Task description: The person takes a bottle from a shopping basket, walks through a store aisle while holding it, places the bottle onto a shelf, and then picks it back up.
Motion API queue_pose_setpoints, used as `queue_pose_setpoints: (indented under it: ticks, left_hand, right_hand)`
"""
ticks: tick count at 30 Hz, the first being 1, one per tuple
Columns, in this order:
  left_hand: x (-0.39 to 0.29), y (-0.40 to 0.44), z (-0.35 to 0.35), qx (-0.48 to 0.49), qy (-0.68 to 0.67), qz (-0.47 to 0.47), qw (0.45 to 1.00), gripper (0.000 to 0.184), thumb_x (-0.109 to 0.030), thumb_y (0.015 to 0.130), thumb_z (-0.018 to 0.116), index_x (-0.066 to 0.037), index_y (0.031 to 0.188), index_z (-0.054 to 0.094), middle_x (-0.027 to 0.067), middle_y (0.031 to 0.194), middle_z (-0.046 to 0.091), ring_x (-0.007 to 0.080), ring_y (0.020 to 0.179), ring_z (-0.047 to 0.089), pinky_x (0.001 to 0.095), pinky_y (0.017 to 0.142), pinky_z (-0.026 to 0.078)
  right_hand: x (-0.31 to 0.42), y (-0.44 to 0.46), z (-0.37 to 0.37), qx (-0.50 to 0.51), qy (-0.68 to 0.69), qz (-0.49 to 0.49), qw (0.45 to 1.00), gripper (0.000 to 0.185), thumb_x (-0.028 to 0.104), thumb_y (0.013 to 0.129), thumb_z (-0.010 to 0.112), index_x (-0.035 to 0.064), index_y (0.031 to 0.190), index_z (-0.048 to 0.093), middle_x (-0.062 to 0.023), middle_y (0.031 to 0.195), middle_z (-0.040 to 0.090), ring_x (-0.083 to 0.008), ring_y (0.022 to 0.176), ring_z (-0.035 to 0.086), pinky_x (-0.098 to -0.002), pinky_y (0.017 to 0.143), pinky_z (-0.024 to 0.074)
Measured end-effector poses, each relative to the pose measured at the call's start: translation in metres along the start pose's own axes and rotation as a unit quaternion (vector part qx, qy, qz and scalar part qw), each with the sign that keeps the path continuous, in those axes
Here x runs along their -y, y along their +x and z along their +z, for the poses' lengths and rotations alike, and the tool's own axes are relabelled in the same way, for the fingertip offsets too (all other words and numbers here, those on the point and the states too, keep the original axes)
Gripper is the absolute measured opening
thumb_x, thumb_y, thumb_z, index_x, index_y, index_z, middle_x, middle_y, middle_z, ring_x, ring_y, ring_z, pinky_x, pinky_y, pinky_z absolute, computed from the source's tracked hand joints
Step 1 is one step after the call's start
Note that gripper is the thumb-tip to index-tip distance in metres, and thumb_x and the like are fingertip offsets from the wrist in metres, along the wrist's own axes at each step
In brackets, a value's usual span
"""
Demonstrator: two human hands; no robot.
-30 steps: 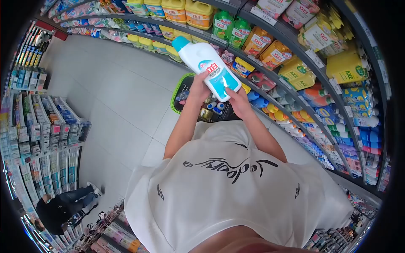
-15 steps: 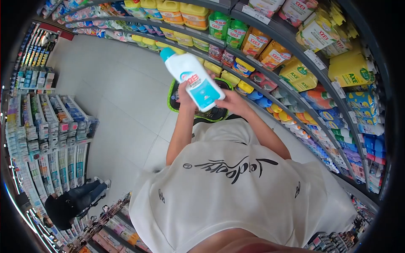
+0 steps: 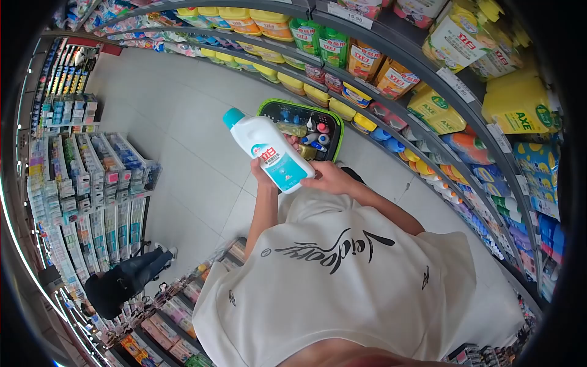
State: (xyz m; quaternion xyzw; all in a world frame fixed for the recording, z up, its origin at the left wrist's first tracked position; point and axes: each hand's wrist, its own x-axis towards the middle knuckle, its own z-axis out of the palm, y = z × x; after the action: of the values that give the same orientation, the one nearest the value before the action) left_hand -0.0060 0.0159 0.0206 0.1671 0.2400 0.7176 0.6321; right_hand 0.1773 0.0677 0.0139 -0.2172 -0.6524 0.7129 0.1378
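Both of my hands hold a white plastic bottle (image 3: pixel 260 136) with a teal cap and a teal-and-white label. It is tilted, cap toward the upper left, label facing up at me. My left hand (image 3: pixel 262 174) grips its left side near the label. On the lower right side, close to the base, my right hand (image 3: pixel 333 180) has its thumb against the bottle; the fingers underneath are partly hidden. Behind the bottle, on the floor, stands a black shopping basket with a green rim (image 3: pixel 337 131). Several bottles and packages (image 3: pixel 315 139) lie inside it.
A curved shelf (image 3: pixel 422 61) of detergent bottles and pouches runs along the top and right. Display racks (image 3: pixel 101 171) stand at the left on the grey tiled floor (image 3: pixel 189 116). A person in dark clothes (image 3: pixel 119 281) is at the lower left.
The bottle has come slightly lower and to the left, closer to my body, still in both hands. More of the basket and its contents shows behind it as the view shifted.
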Motion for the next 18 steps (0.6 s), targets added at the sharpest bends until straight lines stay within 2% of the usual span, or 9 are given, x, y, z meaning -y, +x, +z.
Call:
queue_pose_setpoints:
  ticks: [2, 7, 10, 18]
  left_hand:
    - [0.0, 0.004, -0.004, 0.002, -0.001, 0.005, 1.0, 0.087, -0.055, 0.067, 0.063, 0.007, 0.125, 0.042, 0.0203, 0.112, 0.055, 0.0341, 0.102, 0.057, 0.047, 0.088, 0.048]
    - [-0.007, 0.008, -0.013, -0.006, -0.016, 0.006, 1.0, 0.088, -0.053, 0.068, 0.063, 0.007, 0.128, 0.039, 0.0216, 0.117, 0.053, 0.0354, 0.106, 0.055, 0.0484, 0.09, 0.048]
    - [-0.021, 0.011, -0.014, -0.032, -0.014, 0.011, 0.999, 0.089, -0.053, 0.068, 0.064, 0.007, 0.128, 0.039, 0.0218, 0.118, 0.053, 0.0358, 0.107, 0.055, 0.0483, 0.091, 0.047]
    - [-0.069, 0.006, -0.072, -0.046, -0.024, 0.018, 0.998, 0.089, -0.05, 0.066, 0.066, 0.008, 0.128, 0.039, 0.0218, 0.117, 0.055, 0.0362, 0.108, 0.055, 0.0463, 0.092, 0.047]
  right_hand:
    - [-0.001, 0.004, -0.003, 0.004, 0.034, 0.006, 0.999, 0.036, 0.031, 0.082, 0.068, -0.0004, 0.099, 0.061, -0.0109, 0.084, 0.067, -0.0153, 0.077, 0.064, -0.0299, 0.07, 0.0488]
    - [-0.011, 0.02, -0.007, 0.022, -0.014, 0.036, 0.999, 0.035, 0.031, 0.083, 0.068, -0.0003, 0.098, 0.061, -0.007, 0.08, 0.065, -0.013, 0.071, 0.058, -0.0287, 0.067, 0.0466]
    - [-0.01, 0.037, 0.001, 0.014, 0.034, 0.035, 0.999, 0.036, 0.032, 0.082, 0.068, -0.0003, 0.097, 0.06, -0.0077, 0.081, 0.065, -0.0133, 0.072, 0.059, -0.0284, 0.068, 0.0465]
    - [-0.004, 0.096, 0.031, 0.07, 0.016, 0.08, 0.994, 0.039, 0.031, 0.081, 0.069, -0.0023, 0.1, 0.061, -0.0108, 0.084, 0.066, -0.0145, 0.077, 0.062, -0.0295, 0.07, 0.0489]
